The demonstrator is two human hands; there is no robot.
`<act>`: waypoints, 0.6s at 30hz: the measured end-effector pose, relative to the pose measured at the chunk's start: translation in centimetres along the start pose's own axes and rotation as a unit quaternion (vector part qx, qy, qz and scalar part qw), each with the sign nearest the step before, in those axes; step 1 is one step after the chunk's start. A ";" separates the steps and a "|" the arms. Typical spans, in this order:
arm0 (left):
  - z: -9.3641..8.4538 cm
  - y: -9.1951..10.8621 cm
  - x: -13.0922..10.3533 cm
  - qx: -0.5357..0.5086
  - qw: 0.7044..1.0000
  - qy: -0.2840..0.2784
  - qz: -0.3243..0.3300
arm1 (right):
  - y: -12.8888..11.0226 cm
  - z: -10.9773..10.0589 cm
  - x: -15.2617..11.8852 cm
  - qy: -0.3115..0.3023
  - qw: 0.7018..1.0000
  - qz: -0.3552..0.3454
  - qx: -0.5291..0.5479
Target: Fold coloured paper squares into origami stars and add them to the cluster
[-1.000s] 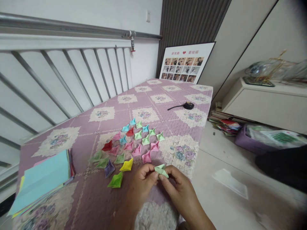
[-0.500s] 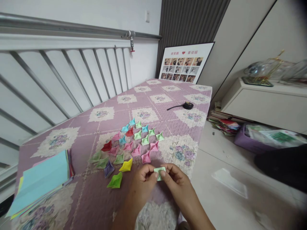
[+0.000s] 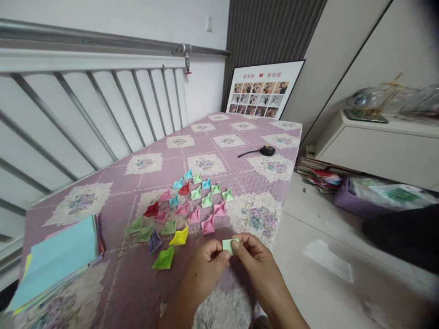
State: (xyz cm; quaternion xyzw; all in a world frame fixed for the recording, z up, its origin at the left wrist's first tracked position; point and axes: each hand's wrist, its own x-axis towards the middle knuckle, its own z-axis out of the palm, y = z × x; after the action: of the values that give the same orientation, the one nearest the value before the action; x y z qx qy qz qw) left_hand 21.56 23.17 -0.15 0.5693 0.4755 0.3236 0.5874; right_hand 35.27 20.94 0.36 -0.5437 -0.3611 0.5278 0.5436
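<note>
A small folded piece of light green paper (image 3: pixel 227 246) is held between my two hands, above the near right part of the table. My right hand (image 3: pixel 255 262) pinches its right side, thumb in front and fingers behind. At its left edge my left hand (image 3: pixel 207 267) is closed, with the thumb and curled index finger against the paper. Just beyond and to the left stand several small folded paper boats in rows. A bright green boat (image 3: pixel 163 258), a yellow boat (image 3: pixel 179 236) and a pink boat (image 3: pixel 207 225) are the nearest ones.
On the left lies a stack of coloured paper (image 3: pixel 63 251), light blue on top. A black tape measure (image 3: pixel 267 150) rests farther back on the flowered tablecloth (image 3: pixel 236 176). Beyond the table's right edge are a purple bin (image 3: pixel 353 203) and a white cabinet (image 3: pixel 384 146). A radiator (image 3: pixel 103 114) runs along the left.
The green paper now shows a plain, smooth face where creases showed before. My left thumb has slid down from the paper's face to its lower left edge.
</note>
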 end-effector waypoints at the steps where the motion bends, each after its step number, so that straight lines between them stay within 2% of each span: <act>1: 0.0 0.0 0.0 0.008 1.000 -0.001 -0.004 | 0.0 0.0 0.0 0.000 1.000 0.003 0.000; 8: 0.2 0.2 -0.1 0.033 0.999 0.006 -0.002 | 0.0 0.0 0.0 0.013 1.000 0.005 -0.016; 18: -0.2 0.5 -0.4 0.016 1.000 0.003 0.008 | -0.3 0.8 -0.5 0.037 0.999 -0.010 -0.012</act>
State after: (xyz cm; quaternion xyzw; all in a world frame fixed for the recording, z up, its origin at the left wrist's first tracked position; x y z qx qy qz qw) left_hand 21.32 22.99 0.46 0.5813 0.4780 0.3227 0.5740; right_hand 34.50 20.70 0.87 -0.5658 -0.3521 0.4975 0.5553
